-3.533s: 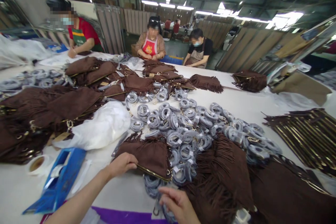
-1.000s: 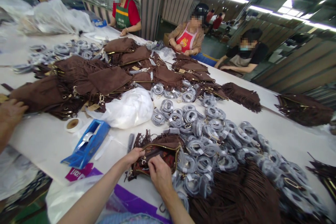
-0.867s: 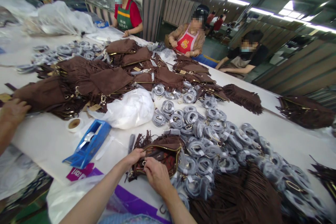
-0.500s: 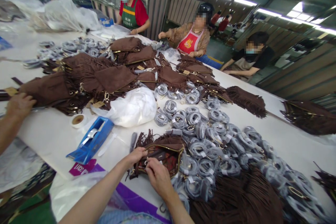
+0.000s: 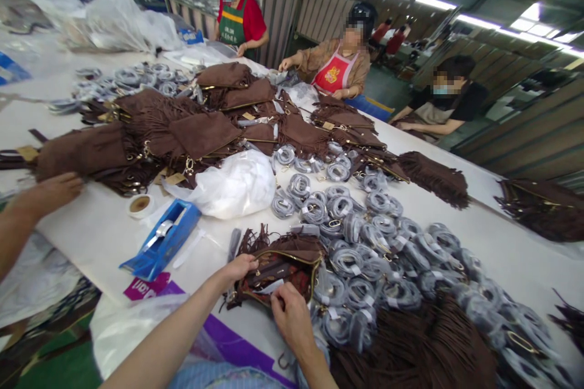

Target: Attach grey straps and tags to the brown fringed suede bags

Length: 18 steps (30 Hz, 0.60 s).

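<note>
1. Brown, suede-like fabric with stringy fringe forms the open bag (image 5: 298, 272) on the pale, smooth worktop (image 5: 460, 209), just beside the coiled straps; its gold-toned zip curves around a reddish patterned lining.
2. The left hand (image 5: 241, 268) pinches the bag's left edge.
3. The right hand (image 5: 291, 311) curls its fingers at the near rim, beside a flat, pale strip (image 5: 271, 287); whether it grips either, I cannot tell.
4. Rounded coiled straps (image 5: 347, 262), in cloudy grey wrapping, heap up rightward.
5. Crumpled, filmy white plastic (image 5: 237, 187) lies near an angular blue tape dispenser (image 5: 163, 238).
</note>
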### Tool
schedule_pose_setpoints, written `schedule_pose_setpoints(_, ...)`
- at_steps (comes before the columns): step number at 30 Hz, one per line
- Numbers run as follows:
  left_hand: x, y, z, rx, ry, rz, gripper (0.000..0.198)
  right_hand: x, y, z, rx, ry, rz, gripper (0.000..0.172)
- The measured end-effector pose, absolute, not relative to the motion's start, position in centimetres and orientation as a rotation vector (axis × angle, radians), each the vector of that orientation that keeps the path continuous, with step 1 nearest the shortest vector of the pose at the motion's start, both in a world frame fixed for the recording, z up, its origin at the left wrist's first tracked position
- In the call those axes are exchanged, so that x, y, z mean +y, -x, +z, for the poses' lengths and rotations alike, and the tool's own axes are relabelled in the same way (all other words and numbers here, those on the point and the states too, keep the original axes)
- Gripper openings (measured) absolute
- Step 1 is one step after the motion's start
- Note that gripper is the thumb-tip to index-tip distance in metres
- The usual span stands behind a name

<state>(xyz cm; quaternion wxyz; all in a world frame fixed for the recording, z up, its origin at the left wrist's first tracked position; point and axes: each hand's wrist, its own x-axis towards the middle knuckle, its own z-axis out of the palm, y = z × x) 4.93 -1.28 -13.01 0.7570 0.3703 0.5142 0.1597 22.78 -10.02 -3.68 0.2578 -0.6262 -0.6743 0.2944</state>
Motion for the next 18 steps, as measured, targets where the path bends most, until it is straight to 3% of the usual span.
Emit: schedule_pose_setpoints(18,-1.2,-5.0,-13.1,1.172,-0.817,0.347,0.024,-7.7,-19.6,-5.1,-1.827,1.619,0.948,0.015)
